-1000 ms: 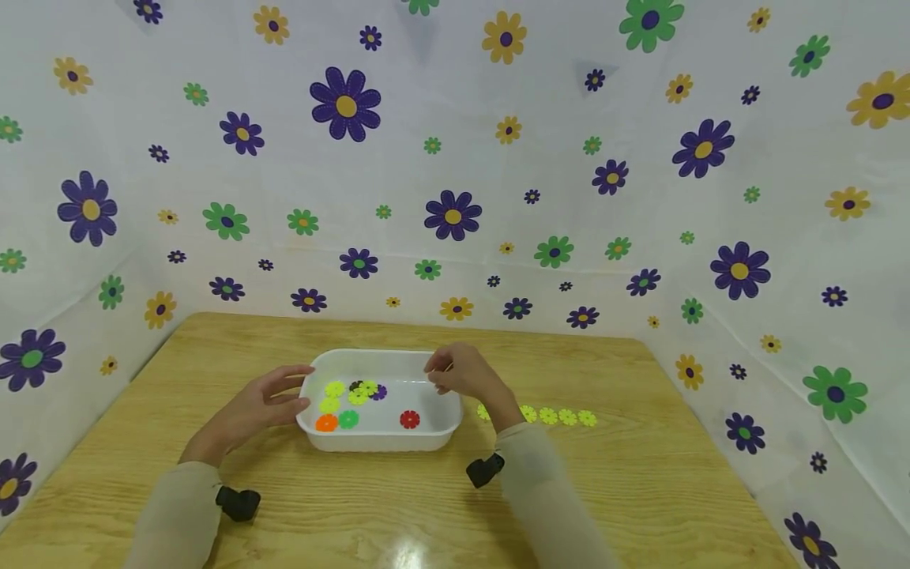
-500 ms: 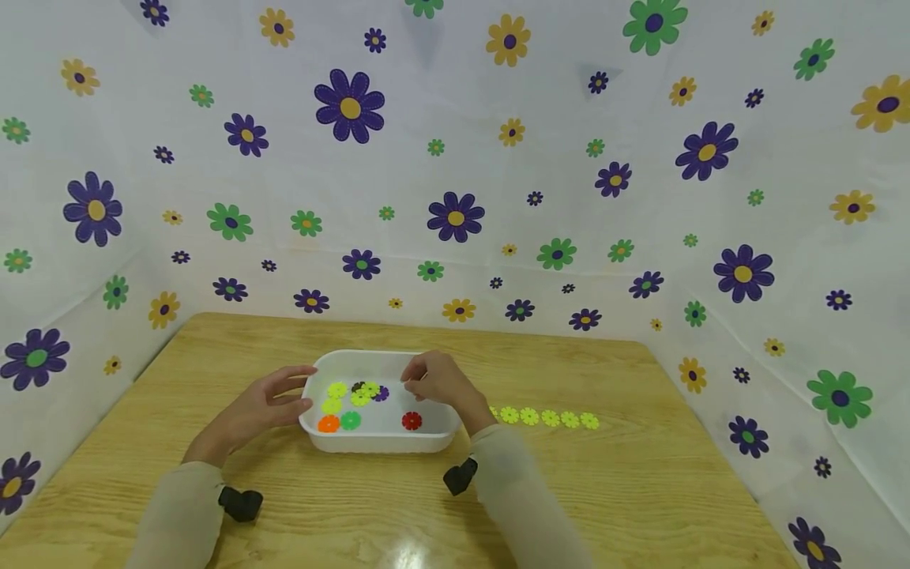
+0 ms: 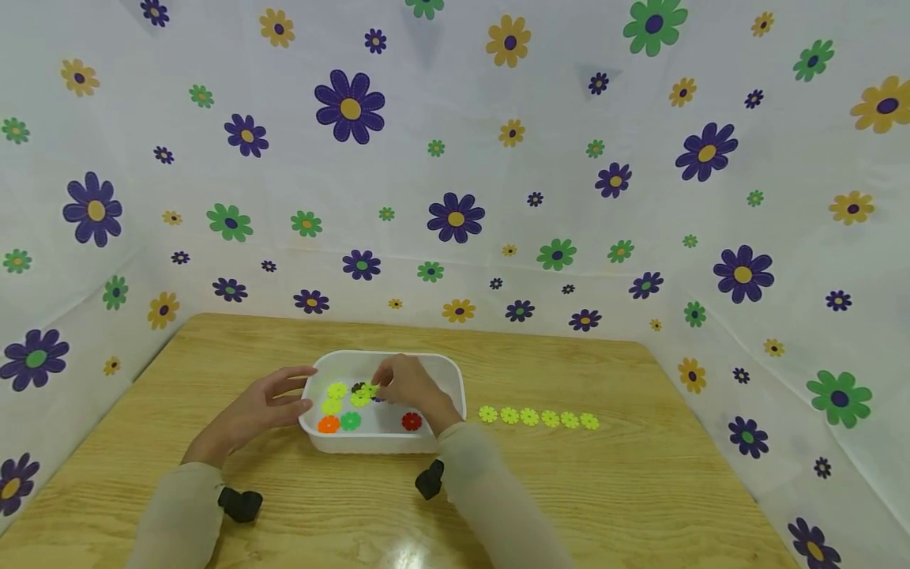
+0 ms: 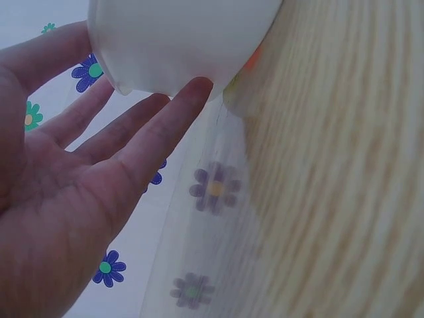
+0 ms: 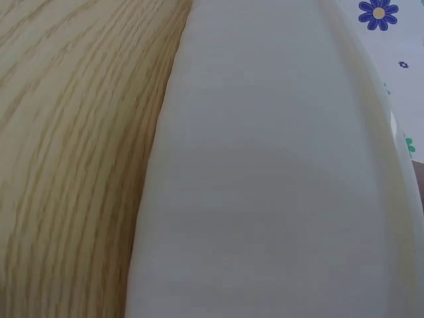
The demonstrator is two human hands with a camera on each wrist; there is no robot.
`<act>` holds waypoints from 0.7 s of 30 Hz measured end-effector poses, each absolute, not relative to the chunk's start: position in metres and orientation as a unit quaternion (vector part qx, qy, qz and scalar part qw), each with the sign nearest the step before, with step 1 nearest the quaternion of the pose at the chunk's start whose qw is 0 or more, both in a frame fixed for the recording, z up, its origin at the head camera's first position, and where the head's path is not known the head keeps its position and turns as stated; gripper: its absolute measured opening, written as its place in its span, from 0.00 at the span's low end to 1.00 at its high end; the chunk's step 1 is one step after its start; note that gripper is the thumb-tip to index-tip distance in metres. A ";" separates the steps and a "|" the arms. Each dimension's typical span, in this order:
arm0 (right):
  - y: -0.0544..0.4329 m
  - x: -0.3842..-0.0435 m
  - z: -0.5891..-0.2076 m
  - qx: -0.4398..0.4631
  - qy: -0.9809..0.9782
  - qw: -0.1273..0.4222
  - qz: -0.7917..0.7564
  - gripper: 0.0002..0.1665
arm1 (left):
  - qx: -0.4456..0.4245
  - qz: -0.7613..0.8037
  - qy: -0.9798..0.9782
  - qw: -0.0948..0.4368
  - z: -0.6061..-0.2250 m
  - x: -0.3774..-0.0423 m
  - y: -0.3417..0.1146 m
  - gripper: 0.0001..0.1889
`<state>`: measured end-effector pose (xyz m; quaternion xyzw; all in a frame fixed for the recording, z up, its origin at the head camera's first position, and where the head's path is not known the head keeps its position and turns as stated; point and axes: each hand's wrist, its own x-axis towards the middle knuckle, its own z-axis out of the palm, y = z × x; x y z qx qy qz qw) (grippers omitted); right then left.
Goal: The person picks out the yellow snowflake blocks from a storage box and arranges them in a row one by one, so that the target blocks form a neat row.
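Observation:
A white plastic tray [image 3: 387,444] with raised walls stands on the wooden table. My left hand [image 3: 263,407] is at its left end, with spread, mostly straight fingers touching the wall, as the left wrist view also shows. Inside the tray lie several flower-shaped plastic discs: yellow discs [image 3: 336,390], an orange disc [image 3: 329,424], a green disc [image 3: 351,420] and a red disc [image 3: 411,421]. My right hand [image 3: 408,383] reaches in with bent fingers, its fingertips at a yellow disc [image 3: 368,390]. Whether they pinch it is too small to tell. A purple disc beside it is mostly hidden.
To the right of the tray, several yellow discs [image 3: 529,416] lie in a straight row on the wooden table [image 3: 604,490]. A white cloth [image 3: 398,174] printed with flowers hangs behind the table and along both sides.
My right hand has moved left inside the tray, from near its right end to the cluster of discs. It now uncovers the near end of the yellow row. My left hand stays put.

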<state>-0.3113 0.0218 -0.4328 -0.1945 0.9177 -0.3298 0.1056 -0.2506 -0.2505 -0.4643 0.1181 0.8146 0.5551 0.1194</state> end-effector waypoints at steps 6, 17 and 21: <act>0.010 -0.313 -0.438 -0.203 0.927 0.092 -0.303 0.10 | 0.120 0.558 0.812 0.122 -0.464 -0.251 -0.250 0.36; 0.001 -0.313 -0.443 -0.203 0.936 0.075 -0.276 0.13 | 0.120 0.554 0.814 0.123 -0.464 -0.252 -0.251 0.36; 0.001 -0.314 -0.445 -0.212 0.940 0.069 -0.259 0.13 | 0.122 0.554 0.814 0.120 -0.465 -0.252 -0.251 0.36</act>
